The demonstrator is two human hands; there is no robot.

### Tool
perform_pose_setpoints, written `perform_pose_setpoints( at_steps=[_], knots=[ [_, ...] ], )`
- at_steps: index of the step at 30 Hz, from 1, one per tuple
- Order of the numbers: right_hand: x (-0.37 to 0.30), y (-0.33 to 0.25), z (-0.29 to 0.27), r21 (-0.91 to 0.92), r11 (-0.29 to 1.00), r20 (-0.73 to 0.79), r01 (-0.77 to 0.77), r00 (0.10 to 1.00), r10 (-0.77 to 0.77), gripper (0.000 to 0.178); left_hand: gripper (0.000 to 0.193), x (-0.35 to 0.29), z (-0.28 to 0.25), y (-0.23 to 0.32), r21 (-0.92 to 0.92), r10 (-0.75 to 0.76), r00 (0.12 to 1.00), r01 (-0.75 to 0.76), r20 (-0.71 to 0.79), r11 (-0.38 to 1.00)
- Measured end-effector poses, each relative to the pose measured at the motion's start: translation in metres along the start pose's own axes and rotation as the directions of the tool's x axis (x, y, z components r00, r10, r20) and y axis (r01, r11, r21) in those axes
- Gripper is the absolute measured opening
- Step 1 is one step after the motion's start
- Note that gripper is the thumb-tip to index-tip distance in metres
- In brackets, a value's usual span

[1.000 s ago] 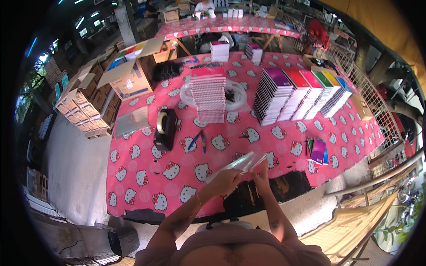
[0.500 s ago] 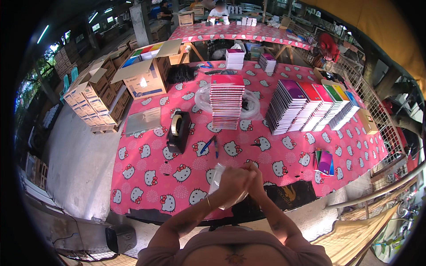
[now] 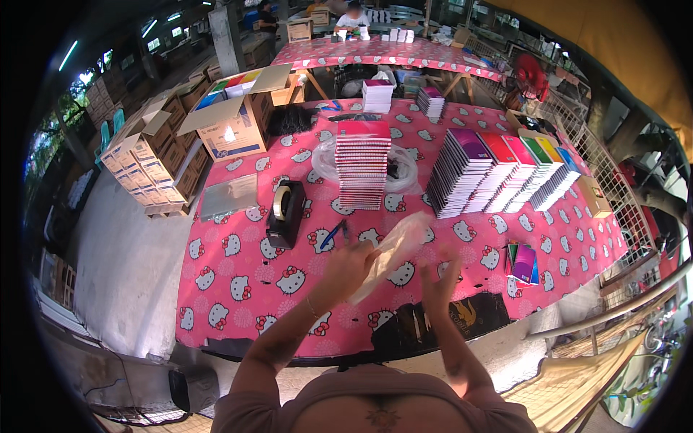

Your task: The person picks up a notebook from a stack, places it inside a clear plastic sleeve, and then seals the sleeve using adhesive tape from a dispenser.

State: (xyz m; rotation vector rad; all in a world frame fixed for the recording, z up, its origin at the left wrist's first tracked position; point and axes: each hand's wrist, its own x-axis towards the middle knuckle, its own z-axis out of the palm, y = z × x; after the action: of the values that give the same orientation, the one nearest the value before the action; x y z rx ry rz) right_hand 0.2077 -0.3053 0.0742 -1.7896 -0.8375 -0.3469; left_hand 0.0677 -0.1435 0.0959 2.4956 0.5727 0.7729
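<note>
1. The person's left hand [image 3: 350,265] is closed, fingers pinching the clear plastic bag [image 3: 397,249] along its left side.
2. The bag hangs above the near middle of the pink table [image 3: 238,317], tilted, its upper end pointing far and right.
3. The right hand [image 3: 440,281] is just right of the bag, its fingers spread well apart and gripping nothing; it is blurred, so a light touch at the bag's edge is hard to rule out.
4. Just beyond the left hand lies a blue pen [image 3: 332,235], and left of it stands a black tape dispenser [image 3: 285,225].
5. Farther left, clear plastic sheets [image 3: 229,197] lie flat on the patterned cover.
6. At the middle, a tall stack of spiral notebooks [image 3: 364,173] with a red top cover stands upright, with bundled clear plastic [image 3: 404,173] around its base.
7. To the right, leaning rows of notebooks [image 3: 462,177] show purple, red, pink, green, yellow and blue covers.
8. Nearer on the right lie a few small notebooks [image 3: 522,263], overlapping, purple uppermost.
</note>
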Motion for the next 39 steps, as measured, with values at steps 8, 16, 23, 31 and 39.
perform_pose_setpoints(
  at_steps=[8,16,23,31,39],
  knots=[
    [-0.06,0.037,0.016,0.493,0.237,0.729,-0.837,0.546,0.412,0.056,0.016,-0.024,0.071,-0.008,-0.688,-0.014,0.889,0.364,0.457,0.628],
    [-0.071,0.065,-0.01,0.37,0.101,0.745,-0.924,0.36,0.562,0.065,0.024,-0.023,0.065,-0.022,-0.541,-0.053,0.645,0.68,0.763,0.494],
    [-0.072,0.07,-0.019,0.37,0.089,0.701,-0.925,0.341,0.626,0.06,0.038,-0.018,0.08,-0.038,-0.531,-0.009,0.593,0.729,0.805,0.432],
    [-0.103,0.103,-0.035,0.468,0.323,0.5,-0.823,0.548,0.671,0.03,0.018,0.009,0.069,-0.062,-0.477,-0.081,0.665,0.61,0.742,0.633],
    [-0.164,0.107,-0.011,0.607,0.131,0.394,-0.784,0.44,0.807,0.024,0.018,0.057,0.105,-0.191,-0.146,-0.005,0.954,0.051,0.3,0.988]
  ],
)
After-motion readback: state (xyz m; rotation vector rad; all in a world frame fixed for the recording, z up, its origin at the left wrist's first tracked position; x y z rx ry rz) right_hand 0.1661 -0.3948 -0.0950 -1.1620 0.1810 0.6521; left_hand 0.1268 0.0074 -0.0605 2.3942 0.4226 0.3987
